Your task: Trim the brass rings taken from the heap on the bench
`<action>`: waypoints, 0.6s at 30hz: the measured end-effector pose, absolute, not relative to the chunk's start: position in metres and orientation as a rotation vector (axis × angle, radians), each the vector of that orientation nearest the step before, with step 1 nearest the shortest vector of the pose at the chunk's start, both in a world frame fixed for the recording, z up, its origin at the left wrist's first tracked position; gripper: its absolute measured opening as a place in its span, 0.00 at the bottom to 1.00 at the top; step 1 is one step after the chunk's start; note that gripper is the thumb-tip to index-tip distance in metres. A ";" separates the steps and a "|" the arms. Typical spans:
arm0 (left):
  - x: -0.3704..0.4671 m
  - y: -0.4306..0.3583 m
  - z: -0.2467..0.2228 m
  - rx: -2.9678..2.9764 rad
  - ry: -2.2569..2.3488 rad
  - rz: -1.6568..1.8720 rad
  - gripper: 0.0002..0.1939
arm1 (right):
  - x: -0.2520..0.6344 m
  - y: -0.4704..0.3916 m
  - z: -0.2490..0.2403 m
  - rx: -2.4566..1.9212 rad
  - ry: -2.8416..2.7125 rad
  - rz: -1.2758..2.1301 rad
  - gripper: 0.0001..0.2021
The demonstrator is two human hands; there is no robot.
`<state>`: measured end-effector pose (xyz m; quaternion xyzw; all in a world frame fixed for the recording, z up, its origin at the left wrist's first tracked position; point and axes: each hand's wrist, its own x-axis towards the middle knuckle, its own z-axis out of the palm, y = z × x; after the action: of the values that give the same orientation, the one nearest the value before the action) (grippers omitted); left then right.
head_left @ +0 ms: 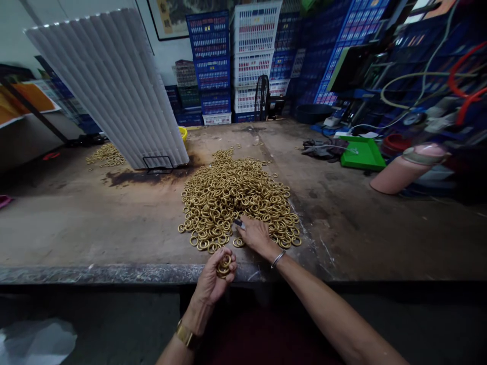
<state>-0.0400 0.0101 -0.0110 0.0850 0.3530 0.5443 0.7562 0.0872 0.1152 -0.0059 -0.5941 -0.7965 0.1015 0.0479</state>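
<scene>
A wide heap of brass-coloured rings point(236, 197) lies on the worktable in front of me. My left hand point(213, 276), palm turned up at the table's front edge, has its fingers curled round a few brass rings point(223, 266). My right hand point(256, 235) reaches palm down into the near side of the heap, fingers bent together. A small dark and grey piece point(239, 223) shows at its fingers; whether it is held or worn I cannot tell. The right fingertips are partly hidden against the rings.
A tall ribbed pale panel point(102, 86) stands on a wire holder point(158, 163), beside a smaller ring pile point(108, 154). On the right are a green tray point(363, 152), a pink bottle point(407, 170) and hoses. Stacked blue crates point(211, 66) and white crates point(253, 61) stand behind the wooden worktable point(95, 218).
</scene>
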 end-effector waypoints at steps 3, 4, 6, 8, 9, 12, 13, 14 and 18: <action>-0.040 0.010 -0.012 0.175 0.760 1.204 0.12 | 0.083 0.120 -0.007 -1.786 -2.445 0.306 0.11; -0.040 0.010 -0.012 0.183 0.760 1.213 0.11 | 0.082 0.122 -0.007 -1.785 -2.449 0.307 0.10; -0.040 0.009 -0.012 0.193 0.771 1.221 0.12 | 0.080 0.126 -0.008 -1.789 -2.450 0.322 0.09; -0.039 0.010 -0.012 0.191 0.788 1.223 0.13 | 0.080 0.130 -0.009 -1.783 -2.438 0.350 0.10; -0.039 0.010 -0.012 0.192 0.797 1.224 0.13 | 0.080 0.131 -0.009 -1.777 -2.427 0.364 0.10; -0.035 0.012 -0.011 0.246 0.847 1.250 0.16 | 0.082 0.131 -0.007 -1.740 -2.365 0.420 0.10; -0.033 0.013 -0.011 0.286 0.878 1.268 0.17 | 0.083 0.129 -0.006 -1.709 -2.321 0.467 0.08; -0.031 0.014 -0.011 0.338 0.919 1.291 0.17 | 0.083 0.127 -0.005 -1.662 -2.259 0.543 0.06; -0.022 0.018 -0.014 0.583 1.146 1.363 0.17 | 0.085 0.110 -0.004 -1.380 -1.839 1.044 0.03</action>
<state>-0.0223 0.0182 -0.0142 0.2505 0.4928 0.5862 0.5923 0.0849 0.1102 -0.0042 -0.5208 -0.6940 0.3939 0.3032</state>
